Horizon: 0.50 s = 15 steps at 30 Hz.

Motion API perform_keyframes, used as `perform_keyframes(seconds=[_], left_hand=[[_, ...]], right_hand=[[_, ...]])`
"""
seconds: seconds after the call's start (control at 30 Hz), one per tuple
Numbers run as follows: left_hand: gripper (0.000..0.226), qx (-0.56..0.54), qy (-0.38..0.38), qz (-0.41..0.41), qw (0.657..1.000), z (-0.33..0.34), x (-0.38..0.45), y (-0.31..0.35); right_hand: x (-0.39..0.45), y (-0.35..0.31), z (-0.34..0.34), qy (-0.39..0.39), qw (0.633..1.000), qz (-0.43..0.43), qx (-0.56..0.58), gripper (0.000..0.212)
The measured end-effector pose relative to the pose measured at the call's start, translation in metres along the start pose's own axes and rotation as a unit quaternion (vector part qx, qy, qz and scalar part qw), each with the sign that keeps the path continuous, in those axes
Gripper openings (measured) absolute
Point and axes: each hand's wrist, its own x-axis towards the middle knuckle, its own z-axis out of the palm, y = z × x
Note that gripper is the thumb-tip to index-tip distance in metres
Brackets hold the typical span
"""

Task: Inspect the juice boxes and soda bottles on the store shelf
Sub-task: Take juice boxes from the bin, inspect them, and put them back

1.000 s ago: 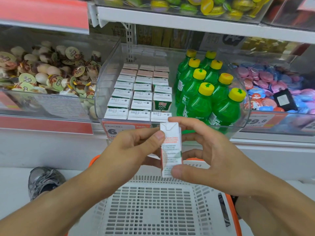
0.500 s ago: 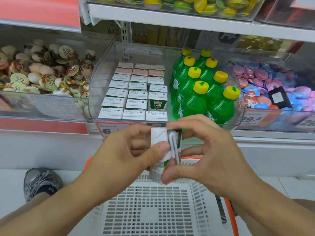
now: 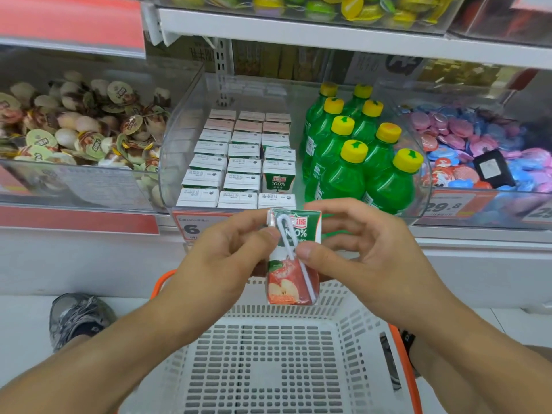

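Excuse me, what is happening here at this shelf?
A person holds one small juice box in front of a store shelf, with the left hand and the right hand both pinching its sides. The side with the apple picture and the straw faces the camera. More juice boxes and green soda bottles stand in the clear bin behind. A white basket sits below the hands.

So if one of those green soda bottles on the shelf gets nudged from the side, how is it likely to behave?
The green soda bottles look tall and narrow, so a lone one would probably tip easily. Packed together against the clear bin wall, neighbours would likely brace it. They appear full, so probably heavy for their size, and the round body would likely roll if it fell.
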Motion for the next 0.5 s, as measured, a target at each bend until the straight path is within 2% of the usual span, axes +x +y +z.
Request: perform_keyframes(seconds=[0.13, 0.3, 0.5], left_hand=[[0.037, 0.017, -0.031, -0.010, 0.999, -0.0014, 0.0023, 0.0035], [0.034, 0.024, 0.009, -0.015, 1.000, 0.0029, 0.0011, -0.0013], [0.029, -0.007, 0.047, -0.032, 0.998, 0.0064, 0.0023, -0.0057]], right_hand=[[0.0006, 0.0031, -0.0022, 0.006, 0.999, 0.014, 0.033, 0.048], [0.0007, 0.0029, -0.0043, -0.033, 0.999, 0.029, -0.019, 0.062], [0.0014, -0.0013, -0.0063, -0.059, 0.997, 0.043, -0.006, 0.073]])
